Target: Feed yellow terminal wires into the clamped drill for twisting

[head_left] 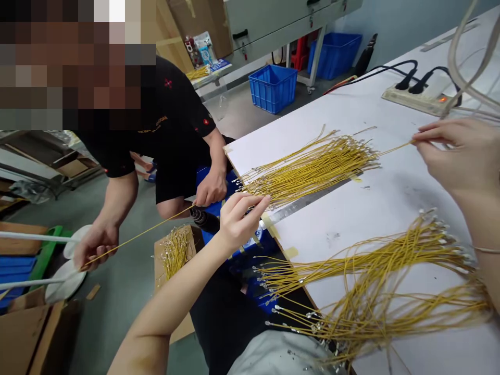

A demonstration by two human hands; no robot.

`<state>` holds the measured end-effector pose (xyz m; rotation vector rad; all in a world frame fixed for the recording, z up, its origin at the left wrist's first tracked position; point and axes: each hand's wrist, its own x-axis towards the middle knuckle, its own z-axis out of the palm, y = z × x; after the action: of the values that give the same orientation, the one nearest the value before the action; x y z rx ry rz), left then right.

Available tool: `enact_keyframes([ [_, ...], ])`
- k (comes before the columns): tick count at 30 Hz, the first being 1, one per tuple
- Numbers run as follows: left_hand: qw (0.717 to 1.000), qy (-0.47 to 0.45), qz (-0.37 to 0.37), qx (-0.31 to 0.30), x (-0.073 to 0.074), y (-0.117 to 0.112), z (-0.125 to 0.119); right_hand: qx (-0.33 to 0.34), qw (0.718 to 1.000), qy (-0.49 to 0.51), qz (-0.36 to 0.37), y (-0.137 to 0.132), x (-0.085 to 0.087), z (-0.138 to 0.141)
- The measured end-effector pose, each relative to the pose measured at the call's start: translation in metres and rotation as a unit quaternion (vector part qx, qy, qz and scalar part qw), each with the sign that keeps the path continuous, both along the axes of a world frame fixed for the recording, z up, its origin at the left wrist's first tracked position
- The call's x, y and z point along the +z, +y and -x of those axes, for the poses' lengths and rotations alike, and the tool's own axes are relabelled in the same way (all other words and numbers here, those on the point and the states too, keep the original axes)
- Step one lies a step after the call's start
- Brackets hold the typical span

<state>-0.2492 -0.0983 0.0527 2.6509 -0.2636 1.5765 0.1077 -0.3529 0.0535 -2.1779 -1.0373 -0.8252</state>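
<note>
Pinched between thumb and fingers of my right hand (461, 151) is one end of a thin yellow wire (396, 148), stretched over the table. Its line runs leftward across a bundle of yellow wires (312, 169) toward my left hand (242, 216). My left hand is closed in a pinch at the bundle's left ends, in line with that wire; the bundle partly hides the contact. Under the bundle's near side lies a metal ruler (291, 209), taped at the table edge. Closer to me, a looser, tangled pile of yellow wires (375, 281) with pale metal ends overhangs the edge.
Across from me, a person (177, 120) in black stretches another yellow wire (152, 227) between both hands. Cardboard (187, 328) below holds more wires. A power strip (422, 99) with plugged cables sits on the white table (422, 182). Blue crates (273, 91) stand on the floor behind.
</note>
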Motion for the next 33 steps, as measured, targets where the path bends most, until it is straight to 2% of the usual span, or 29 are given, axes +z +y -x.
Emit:
enact_keyframes([
  [4,0.999,0.043,-0.004,-0.007,-0.021,0.003,-0.014,-0.011,0.998,0.038,0.054,0.004,-0.022,-0.021],
  [7,0.995,0.1,-0.016,0.005,-0.039,0.002,-0.02,-0.021,0.987,0.087,0.13,0.01,-0.037,-0.029],
  [9,0.99,0.137,-0.012,0.02,-0.046,-0.002,-0.018,-0.004,0.979,0.121,0.162,0.012,-0.042,-0.029],
  [11,0.987,0.159,0.002,0.024,-0.048,-0.009,-0.011,0.004,0.977,0.145,0.157,0.009,-0.043,-0.026],
  [14,0.984,0.177,0.021,-0.008,-0.041,-0.028,0.0,-0.013,0.975,0.185,0.125,-0.01,-0.031,-0.018],
  [16,0.975,0.21,0.051,-0.041,-0.034,-0.043,0.0,-0.028,0.962,0.242,0.126,-0.03,-0.018,-0.011],
  [18,0.955,0.27,0.103,-0.067,-0.028,-0.06,-0.008,-0.015,0.932,0.316,0.177,-0.053,-0.003,-0.003],
  [20,0.925,0.336,0.157,-0.088,-0.025,-0.08,-0.025,0.028,0.889,0.379,0.256,-0.074,0.007,0.007],
  [22,0.894,0.392,0.182,-0.12,-0.025,-0.102,-0.044,0.07,0.848,0.421,0.315,-0.09,0.01,0.016],
  [23,0.881,0.414,0.18,-0.141,-0.024,-0.114,-0.054,0.079,0.836,0.436,0.324,-0.095,0.008,0.02],
  [27,0.84,0.479,0.114,-0.229,-0.023,-0.156,-0.083,0.049,0.841,0.455,0.289,-0.106,-0.004,0.027],
  [29,0.822,0.505,0.081,-0.25,-0.025,-0.169,-0.09,0.041,0.837,0.469,0.279,-0.108,-0.003,0.027],
  [31,0.81,0.52,0.069,-0.263,-0.026,-0.175,-0.093,0.051,0.83,0.487,0.266,-0.11,0.007,0.029],
  [33,0.809,0.511,0.096,-0.274,-0.025,-0.176,-0.096,0.073,0.834,0.498,0.224,-0.112,0.026,0.038],
])
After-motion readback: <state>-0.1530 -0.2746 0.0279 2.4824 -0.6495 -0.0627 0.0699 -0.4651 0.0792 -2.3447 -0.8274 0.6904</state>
